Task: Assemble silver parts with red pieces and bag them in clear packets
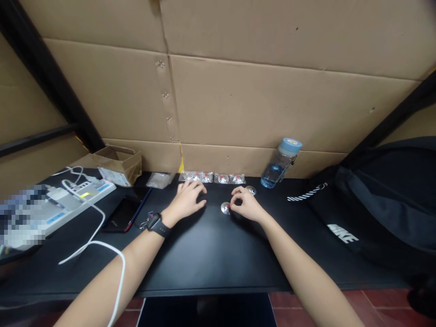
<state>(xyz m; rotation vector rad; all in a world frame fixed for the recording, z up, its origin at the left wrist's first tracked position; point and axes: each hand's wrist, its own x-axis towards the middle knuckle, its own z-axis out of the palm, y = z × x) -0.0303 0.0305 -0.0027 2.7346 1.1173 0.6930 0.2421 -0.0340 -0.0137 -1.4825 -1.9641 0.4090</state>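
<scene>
Risk first, seen from the head camera: small silver disc (pixel 225 208), pinched only at its edge near a red bit, liable to skid across the slick black desk (pixel 211 254) or flip out of the fingertips under an off-centre push. Second disc (pixel 251 190), loose at one o'clock of the right hand, easily knocked by a careless knuckle. Row of clear packets (pixel 214 177) at twelve o'clock, just beyond the left fingertips, open to being swept toward the cardboard wall (pixel 272 104). White cable (pixel 102 247) draped over the left forearm, apt to snag and drag the power strip (pixel 81 193) at nine o'clock. Water bottle (pixel 281 162) at two o'clock, well apart, small danger.

Left hand (pixel 187 200): spread flat, palm down on the desk, holding nothing, fingertips near the packets. Right hand (pixel 245 205): curled, thumb and forefinger drawn together on the disc's right edge, disc resting on the desk between both hands. Whether truly gripped or merely touched, impossible to tell.
</scene>
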